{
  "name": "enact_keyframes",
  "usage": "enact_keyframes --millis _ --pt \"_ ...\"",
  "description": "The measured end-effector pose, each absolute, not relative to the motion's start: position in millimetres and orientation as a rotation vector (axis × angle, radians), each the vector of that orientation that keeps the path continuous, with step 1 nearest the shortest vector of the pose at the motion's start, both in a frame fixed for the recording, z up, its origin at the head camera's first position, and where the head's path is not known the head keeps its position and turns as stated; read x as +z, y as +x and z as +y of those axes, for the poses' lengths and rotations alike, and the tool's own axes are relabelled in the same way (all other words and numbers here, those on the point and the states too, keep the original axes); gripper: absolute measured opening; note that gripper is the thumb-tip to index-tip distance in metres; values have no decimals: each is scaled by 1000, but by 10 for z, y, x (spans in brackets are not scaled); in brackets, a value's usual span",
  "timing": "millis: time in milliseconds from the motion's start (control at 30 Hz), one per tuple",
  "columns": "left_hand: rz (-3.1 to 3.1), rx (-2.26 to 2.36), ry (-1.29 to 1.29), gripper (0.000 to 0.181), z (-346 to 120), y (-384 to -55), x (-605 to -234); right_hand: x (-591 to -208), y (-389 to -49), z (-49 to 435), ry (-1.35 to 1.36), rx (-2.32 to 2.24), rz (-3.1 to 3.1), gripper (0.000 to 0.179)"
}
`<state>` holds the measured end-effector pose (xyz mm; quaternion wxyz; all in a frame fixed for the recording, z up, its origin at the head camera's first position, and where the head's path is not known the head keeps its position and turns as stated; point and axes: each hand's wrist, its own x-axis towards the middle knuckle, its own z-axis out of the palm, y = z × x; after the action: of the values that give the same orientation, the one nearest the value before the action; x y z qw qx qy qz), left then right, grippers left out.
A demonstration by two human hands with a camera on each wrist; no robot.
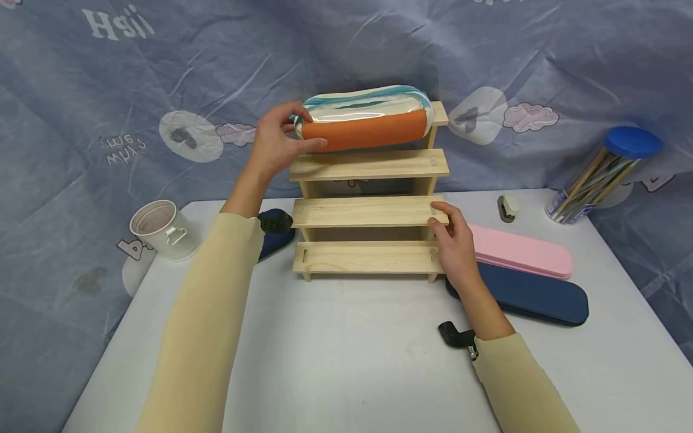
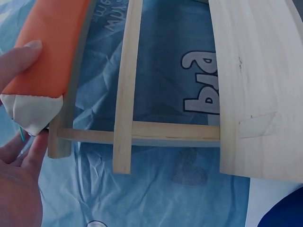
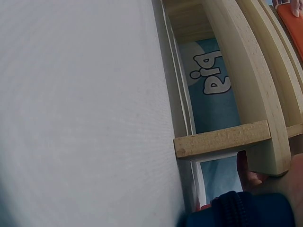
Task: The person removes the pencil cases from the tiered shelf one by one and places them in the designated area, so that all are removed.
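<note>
A four-tier wooden step shelf (image 1: 370,211) stands at the back of the table. On its top tier lies a zippered pencil case (image 1: 365,130) with an orange front and a white and blue striped top. My left hand (image 1: 275,139) grips the case's left end; in the left wrist view the thumb (image 2: 21,61) presses the orange side, with the other fingers round the white end. My right hand (image 1: 456,246) holds the right end of the shelf's second tier from the bottom. In the right wrist view that hand is mostly hidden behind the boards.
Right of the shelf lie a pink case (image 1: 522,251) and a dark blue case (image 1: 533,294). Behind them are a small white and dark object (image 1: 508,208) and a blue-lidded jar of sticks (image 1: 601,174). On the left stand a white bucket (image 1: 181,237) and a dark blue item (image 1: 277,240).
</note>
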<state>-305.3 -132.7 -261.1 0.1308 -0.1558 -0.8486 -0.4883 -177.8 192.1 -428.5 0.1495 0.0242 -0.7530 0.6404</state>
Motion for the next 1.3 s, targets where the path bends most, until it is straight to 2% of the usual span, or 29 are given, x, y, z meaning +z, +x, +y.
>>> enact_keyframes --millis 1067,1300 --pt "-2303 -1486 -528 40 -1545 -2819 -2787 -4260 -1768 1906 59 1840 -2172 40" --pt "-2225 -1591 -531 36 -1553 -2603 -2721 -4282 -1780 1912 57 1831 -2171 39"
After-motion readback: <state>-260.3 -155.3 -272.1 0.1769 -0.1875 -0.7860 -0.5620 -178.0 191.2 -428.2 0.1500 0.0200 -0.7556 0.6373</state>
